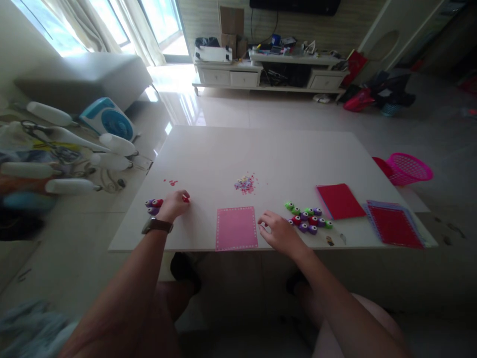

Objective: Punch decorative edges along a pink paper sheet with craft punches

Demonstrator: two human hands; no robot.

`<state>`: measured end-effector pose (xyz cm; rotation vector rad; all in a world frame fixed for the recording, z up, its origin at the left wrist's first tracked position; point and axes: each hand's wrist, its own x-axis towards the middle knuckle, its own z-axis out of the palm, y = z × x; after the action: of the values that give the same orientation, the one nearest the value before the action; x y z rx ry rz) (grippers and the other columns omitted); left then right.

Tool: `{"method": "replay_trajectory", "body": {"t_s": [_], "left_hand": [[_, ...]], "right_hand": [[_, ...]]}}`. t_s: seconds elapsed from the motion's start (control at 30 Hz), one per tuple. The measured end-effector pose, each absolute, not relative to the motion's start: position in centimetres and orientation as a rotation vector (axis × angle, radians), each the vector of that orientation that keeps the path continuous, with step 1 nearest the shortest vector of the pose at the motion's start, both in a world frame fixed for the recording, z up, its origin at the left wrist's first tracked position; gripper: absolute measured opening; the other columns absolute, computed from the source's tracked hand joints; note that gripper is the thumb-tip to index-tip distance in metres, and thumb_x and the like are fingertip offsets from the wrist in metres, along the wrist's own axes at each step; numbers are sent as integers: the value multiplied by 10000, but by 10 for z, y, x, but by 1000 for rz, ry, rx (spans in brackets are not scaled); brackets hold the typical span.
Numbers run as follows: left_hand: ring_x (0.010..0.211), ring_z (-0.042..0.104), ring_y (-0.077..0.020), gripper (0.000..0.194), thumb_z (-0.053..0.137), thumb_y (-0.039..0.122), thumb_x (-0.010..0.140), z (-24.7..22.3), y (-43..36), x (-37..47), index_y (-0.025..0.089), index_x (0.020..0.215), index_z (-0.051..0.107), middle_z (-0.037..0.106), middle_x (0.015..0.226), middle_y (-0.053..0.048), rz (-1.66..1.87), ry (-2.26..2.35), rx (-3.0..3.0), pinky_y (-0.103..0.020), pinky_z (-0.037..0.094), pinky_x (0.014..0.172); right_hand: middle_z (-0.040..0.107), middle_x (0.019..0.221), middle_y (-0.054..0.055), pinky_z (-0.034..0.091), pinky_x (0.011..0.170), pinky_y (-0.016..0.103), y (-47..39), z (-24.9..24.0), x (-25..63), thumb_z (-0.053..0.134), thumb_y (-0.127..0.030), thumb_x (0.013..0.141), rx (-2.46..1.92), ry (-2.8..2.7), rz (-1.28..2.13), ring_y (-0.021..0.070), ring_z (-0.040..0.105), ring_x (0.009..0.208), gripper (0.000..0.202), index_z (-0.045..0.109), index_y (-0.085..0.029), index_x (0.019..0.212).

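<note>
My left hand (176, 204), with a dark watch on its wrist, is closed around a small red craft punch (186, 200), mostly covered by the fingers. Beside that wrist sit a few purple and red punches (152, 210). A pink square sheet (237, 229) with a punched border lies at the table's front edge. Just off its right side, my right hand (276, 229) hovers with fingers loosely curled and apart, nothing visible in them. Several green, purple and red punches (308, 217) stand to the right of that hand.
Small paper cutouts (246, 184) are heaped mid-table, and red bits (172, 182) lie at left. On the right are a red paper stack (341, 201) and another stack (397, 226). A pink basket (410, 169) stands beyond the white table's (268, 149) right edge.
</note>
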<state>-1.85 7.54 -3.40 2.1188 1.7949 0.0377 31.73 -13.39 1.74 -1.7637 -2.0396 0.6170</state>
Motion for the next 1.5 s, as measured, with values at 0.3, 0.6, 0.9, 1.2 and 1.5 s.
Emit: {"method": "replay_trajectory", "body": {"t_s": [0.3, 0.6, 0.9, 1.2, 1.5], "left_hand": [[794, 669, -155, 584, 804, 330, 713, -14, 14, 127, 213, 1223, 544, 654, 919, -9, 382, 748, 1496, -282, 515, 717], [929, 683, -189, 589, 855, 341, 725, -20, 8, 146, 203, 1216, 560, 683, 983, -44, 266, 558, 1366, -368, 541, 857], [1208, 531, -367, 589, 861, 288, 665, -40, 14, 115, 239, 1212, 647, 572, 1275, -126, 10, 1114, 2332, -511, 450, 990], [1137, 562, -337, 241, 694, 260, 761, -35, 16, 107, 209, 997, 683, 672, 1113, -118, -180, 1142, 2297, -451, 405, 925], [815, 588, -198, 147, 497, 245, 900, -30, 27, 102, 213, 919, 640, 692, 870, -40, 35, 1047, 2175, -340, 389, 770]], "right_hand": [[579, 1318, 94, 507, 981, 377, -112, 27, 295, 645, -170, 914, -1617, -1901, 653, 218, 616, 1125, 467, 579, -242, 1371], [664, 1133, 70, 501, 932, 342, -105, 5, 317, 600, -99, 941, -1568, -1827, 686, 196, 632, 1032, 227, 703, -213, 1109], [610, 1018, 48, 464, 879, 312, -119, -12, 341, 581, -6, 860, -1766, -1879, 704, 174, 593, 916, 225, 661, -187, 967], [624, 1053, 63, 470, 895, 315, -132, -22, 346, 511, 11, 860, -1770, -1923, 766, 179, 619, 935, 295, 661, -188, 1016], [619, 1037, 57, 478, 876, 313, -129, -23, 341, 547, -67, 911, -1680, -1816, 849, 182, 611, 931, 189, 647, -186, 1019]]}}
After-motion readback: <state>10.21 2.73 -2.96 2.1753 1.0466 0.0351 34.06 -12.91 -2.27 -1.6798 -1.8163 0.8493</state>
